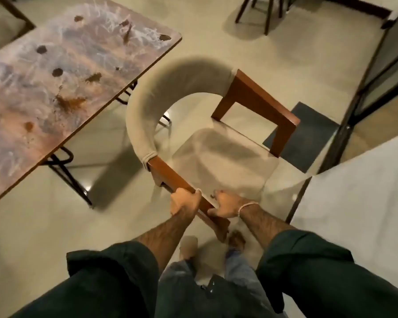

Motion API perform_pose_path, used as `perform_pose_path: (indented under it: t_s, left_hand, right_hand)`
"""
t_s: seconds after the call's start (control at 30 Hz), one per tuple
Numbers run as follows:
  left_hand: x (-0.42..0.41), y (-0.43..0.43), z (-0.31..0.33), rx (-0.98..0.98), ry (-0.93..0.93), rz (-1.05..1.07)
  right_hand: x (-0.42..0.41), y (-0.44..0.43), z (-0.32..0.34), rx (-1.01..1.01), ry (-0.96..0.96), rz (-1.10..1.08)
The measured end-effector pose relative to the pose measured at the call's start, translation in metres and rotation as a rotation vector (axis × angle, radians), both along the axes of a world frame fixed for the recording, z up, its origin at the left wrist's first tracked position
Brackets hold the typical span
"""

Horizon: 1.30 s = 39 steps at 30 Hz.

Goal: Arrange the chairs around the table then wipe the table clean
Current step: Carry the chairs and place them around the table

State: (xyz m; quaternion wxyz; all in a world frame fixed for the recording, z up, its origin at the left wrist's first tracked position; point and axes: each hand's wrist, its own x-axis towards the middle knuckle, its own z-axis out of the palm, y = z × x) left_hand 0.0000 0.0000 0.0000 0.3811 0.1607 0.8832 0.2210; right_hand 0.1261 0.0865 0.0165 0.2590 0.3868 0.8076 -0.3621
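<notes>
Hands both held the chair's near wooden arm: left hand (185, 201) curled over the rail, right hand (225, 206) wrapped round it just beside. Tabletop (55, 72) sat at left, smeared white and spotted with brown stains (70, 103). Chair (170, 88) was just right of the tabletop's corner, padded curved back nearest it, image blurred; lifted or on the floor, could not tell. Dark mat (308, 138) lay beyond the far arm. Thin band (247, 205) circled the right wrist.
</notes>
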Motion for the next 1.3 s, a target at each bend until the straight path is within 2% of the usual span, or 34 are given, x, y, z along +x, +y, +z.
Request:
perform_pose_path:
  t_s: [0.1,0.23,0.27,0.33,0.4,0.47,0.53,0.63,0.83,1.3]
  left_hand:
    - [0.023,0.001,-0.007,0.034,0.038,0.262]
    - [0.043,0.007,-0.017,0.124,-0.009,0.664]
    - [0.042,0.008,-0.023,0.162,-0.09,0.736]
    - [0.041,0.012,-0.028,0.217,-0.397,0.857]
    - [0.038,0.014,-0.031,0.222,-0.609,0.859]
    - [0.034,0.014,-0.035,0.243,-0.64,0.833]
    - [0.033,0.013,-0.042,0.292,-0.618,0.825]
    - [0.035,0.013,-0.048,0.329,-0.547,0.801]
    - [0.032,0.015,-0.051,0.306,-0.43,0.808]
    - [-0.012,-0.01,-0.032,0.287,-0.431,0.802]
  right_hand:
    - [-0.007,-0.001,-0.017,-0.126,-0.046,0.056]
    - [-0.009,-0.002,-0.043,-0.295,0.006,-0.046]
    - [-0.01,0.0,-0.048,-0.321,0.022,-0.069]
    - [-0.01,0.0,-0.06,-0.389,0.019,-0.13]
    - [-0.009,0.0,-0.069,-0.473,0.02,-0.196]
    - [-0.009,0.0,-0.073,-0.548,0.039,-0.232]
    - [-0.007,-0.001,-0.079,-0.561,0.056,-0.252]
    - [-0.009,-0.009,-0.092,-0.458,0.079,-0.288]
    - [-0.019,-0.016,-0.094,-0.337,0.088,-0.34]
    - [-0.064,-0.05,-0.07,-0.303,0.106,-0.414]
